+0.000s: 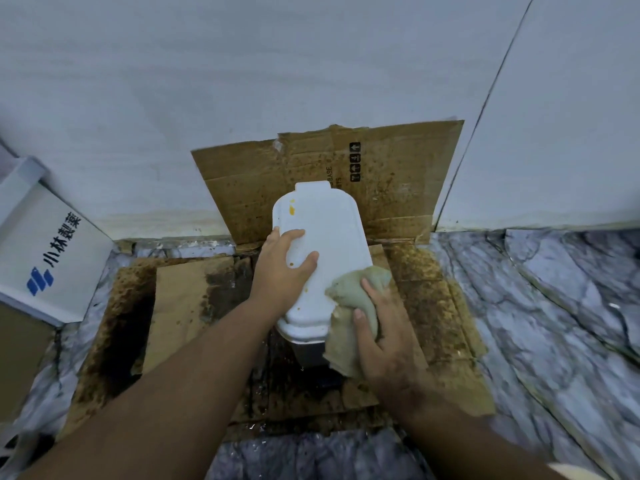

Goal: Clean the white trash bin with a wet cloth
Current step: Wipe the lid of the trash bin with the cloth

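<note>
On the marble floor (540,306) at your far left leans a white box (52,251) with blue print, against the pale wall (207,81). Stained, wet cardboard (180,292) covers the floor and stands against the wall behind. At its centre sits the white trash bin (329,237), lid shut, orange spots near its far edge. Your left hand (282,268) lies flat on the lid, fingers spread. Your right hand (384,341) clutches the greenish cloth (360,289) against the bin's near right corner.
</note>
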Demonstrator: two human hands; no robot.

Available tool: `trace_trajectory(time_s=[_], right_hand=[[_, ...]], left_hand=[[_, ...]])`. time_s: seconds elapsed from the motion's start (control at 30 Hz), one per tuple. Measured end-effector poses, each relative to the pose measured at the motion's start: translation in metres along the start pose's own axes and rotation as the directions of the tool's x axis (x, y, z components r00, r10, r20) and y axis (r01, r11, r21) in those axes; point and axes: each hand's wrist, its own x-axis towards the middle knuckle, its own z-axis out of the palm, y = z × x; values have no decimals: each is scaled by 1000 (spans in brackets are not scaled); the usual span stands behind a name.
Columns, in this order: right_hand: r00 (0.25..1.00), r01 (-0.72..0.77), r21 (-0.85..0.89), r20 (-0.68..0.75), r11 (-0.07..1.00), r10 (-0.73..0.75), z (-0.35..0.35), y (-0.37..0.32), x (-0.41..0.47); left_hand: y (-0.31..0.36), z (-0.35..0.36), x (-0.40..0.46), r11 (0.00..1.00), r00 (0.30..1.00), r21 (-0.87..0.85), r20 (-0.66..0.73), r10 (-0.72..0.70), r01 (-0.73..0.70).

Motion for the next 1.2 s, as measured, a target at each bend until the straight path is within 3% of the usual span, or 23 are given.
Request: trace_trajectory(time_s=[0.1,0.2,0.27,0.37,0.47,0.53,0.63,0.7,0.8,0.9,0.97,1.07,1.13,1.2], right_hand=[[999,-43,37,17,998,42,-6,3,5],[966,-60,-78,246,995,77,-20,-2,61],[916,-146,-45,372,988,152,-18,-4,109],[894,-193,-47,404,980,195,-3,1,138],[934,-133,21,338,991,118,0,9,103],[984,-34,91,178,995,17,-2,9,65],[982,115,-79,-143,990,-126,21,11,12],[978,33,-212,-196,977,-76,52,9,-12],[984,19,-351,-158,936,-79,79,11,-35],[951,287,-398,8,872,-309,51,39,-22],[895,446,-310,149,840,-420,18,62,2],[834,509,-182,343,841,-431,-19,68,36],[847,513,-258,305,819,-434,-10,57,37],[888,460,-358,163,813,-431,13,39,23]], left_hand=[[1,-2,-1,1000,1000,15,12,-1,1],[2,-1,1,999,1000,43,15,6,-7],[2,0,3,998,1000,60,14,18,-19],[-1,0,5,999,1000,54,12,2,-3],[-5,1,6,999,1000,44,2,18,-18],[-6,1,5,999,1000,35,0,21,-21],[-5,2,5,999,1000,29,-8,18,-18],[-5,2,4,1000,1000,22,-9,17,-17],[-6,0,4,1000,1000,16,4,13,-13],[-3,0,3,1000,1000,19,9,13,-13],[-3,0,4,1000,1000,12,16,2,-2],[-4,1,5,1000,1000,-7,19,3,-3],[-6,1,6,1000,1000,-12,14,2,-2],[-7,1,6,1000,1000,-20,14,-2,2]])
